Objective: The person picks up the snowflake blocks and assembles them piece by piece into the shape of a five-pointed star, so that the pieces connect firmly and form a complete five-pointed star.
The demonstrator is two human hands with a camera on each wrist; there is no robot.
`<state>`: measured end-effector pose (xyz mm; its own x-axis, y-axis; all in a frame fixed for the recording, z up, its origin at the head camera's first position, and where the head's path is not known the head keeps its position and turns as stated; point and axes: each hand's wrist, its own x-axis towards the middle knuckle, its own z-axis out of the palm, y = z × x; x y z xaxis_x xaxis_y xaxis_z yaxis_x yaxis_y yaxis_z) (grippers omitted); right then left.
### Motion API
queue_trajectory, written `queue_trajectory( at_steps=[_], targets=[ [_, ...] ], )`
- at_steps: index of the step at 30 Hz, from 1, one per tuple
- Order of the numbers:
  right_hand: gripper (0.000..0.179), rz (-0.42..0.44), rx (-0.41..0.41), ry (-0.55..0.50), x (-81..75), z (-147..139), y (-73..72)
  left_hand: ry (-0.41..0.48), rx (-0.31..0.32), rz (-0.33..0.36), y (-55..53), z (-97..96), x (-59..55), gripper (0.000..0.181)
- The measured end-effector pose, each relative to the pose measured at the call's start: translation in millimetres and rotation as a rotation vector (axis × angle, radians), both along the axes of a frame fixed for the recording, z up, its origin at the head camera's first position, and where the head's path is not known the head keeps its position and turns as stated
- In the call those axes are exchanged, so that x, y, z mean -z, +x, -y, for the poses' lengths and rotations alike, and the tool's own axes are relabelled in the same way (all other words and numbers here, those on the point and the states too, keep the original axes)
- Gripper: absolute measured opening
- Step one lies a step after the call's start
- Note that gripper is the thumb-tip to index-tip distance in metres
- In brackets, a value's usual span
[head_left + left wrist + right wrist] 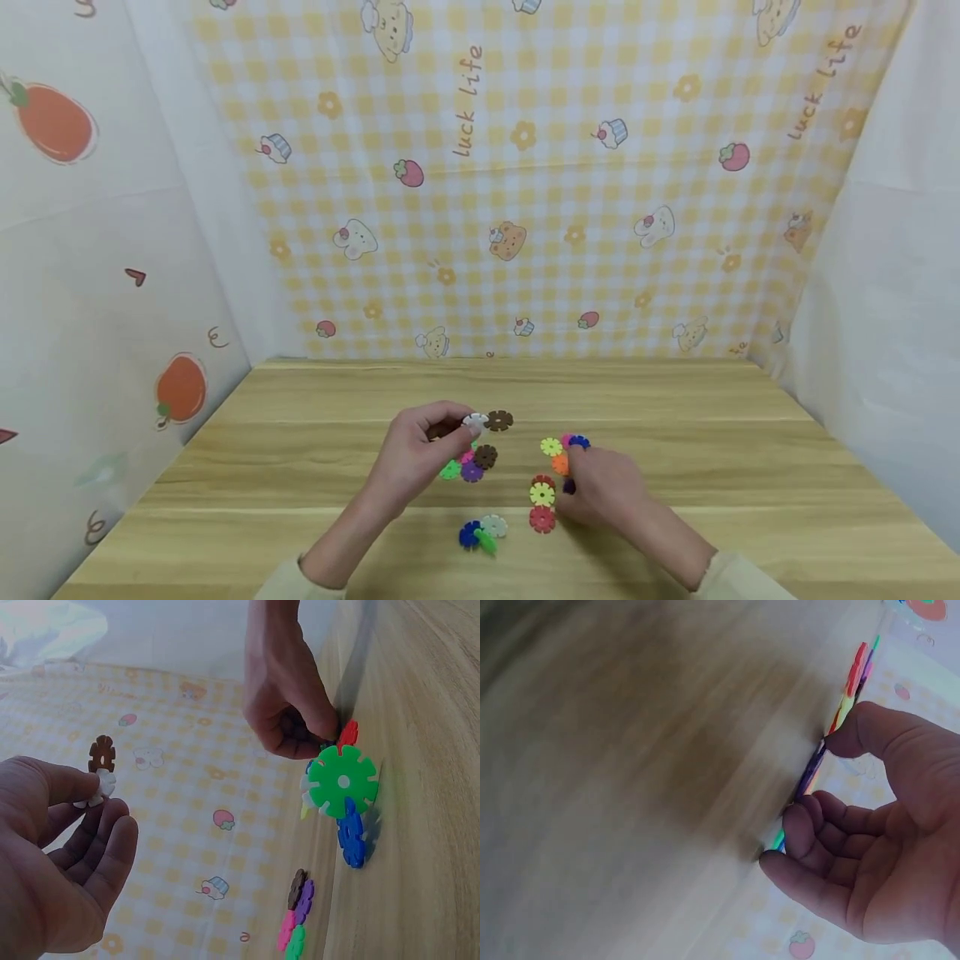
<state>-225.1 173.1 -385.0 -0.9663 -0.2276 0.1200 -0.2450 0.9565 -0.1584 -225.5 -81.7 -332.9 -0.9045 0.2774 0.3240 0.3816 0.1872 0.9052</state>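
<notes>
My left hand [411,454] pinches a white notched snowflake disc [476,422] between thumb and fingers, above the table. A brown snowflake disc [500,420] is attached to the white one's far edge. Down at the table, my right hand [607,492] has thumb and fingertips on a dark purple snowflake disc [811,771], gripping it by opposite edges; the hand hides most of it in the head view. Beside the right hand lie a yellow disc [542,495], a red disc [542,520] and an orange disc [560,464].
Beneath my left hand lies a cluster with a purple disc [472,472], a brown disc [486,457] and a green disc [450,470]. Nearer me, a blue disc [470,535], a pale disc [494,526] and a tilted green disc [485,542] sit together on the wooden table [720,467].
</notes>
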Motion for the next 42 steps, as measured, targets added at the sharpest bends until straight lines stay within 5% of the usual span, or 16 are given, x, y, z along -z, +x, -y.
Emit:
queue_trajectory(
  at_steps=[6,12,16,20,25,35,42],
  targets=[
    [0.025,0.095,0.015,-0.024,-0.3,-6,4.0,-0.028,-0.014,-0.001,-0.7,-0.7,1.4,0.009],
    [0.018,0.027,-0.02,-0.129,-11.7,2,21.5,-0.018,-0.029,0.008,1.7,0.7,3.0,0.006],
    [0.006,0.131,-0.117,-0.539,-33.8,19,32.1,0.009,-0.035,0.026,2.4,3.1,2.8,0.007],
    [0.022,0.285,-0.115,-1.025,-54.7,31,32.7,0.052,-0.004,0.065,2.2,3.1,1.2,0.014],
    [0.031,0.362,-0.063,-1.353,-64.9,38,27.1,0.131,0.032,0.116,2.5,0.5,-0.1,0.02],
    [0.037,0.457,-0.091,-1.523,-65.6,48,22.9,0.274,0.13,0.181,3.9,-6.4,-0.6,0.021],
    [0.033,0.473,-0.103,-1.5,-65.2,44,24.3,0.216,0.177,0.122,2.3,-7.9,0.3,0.017]
  ],
)
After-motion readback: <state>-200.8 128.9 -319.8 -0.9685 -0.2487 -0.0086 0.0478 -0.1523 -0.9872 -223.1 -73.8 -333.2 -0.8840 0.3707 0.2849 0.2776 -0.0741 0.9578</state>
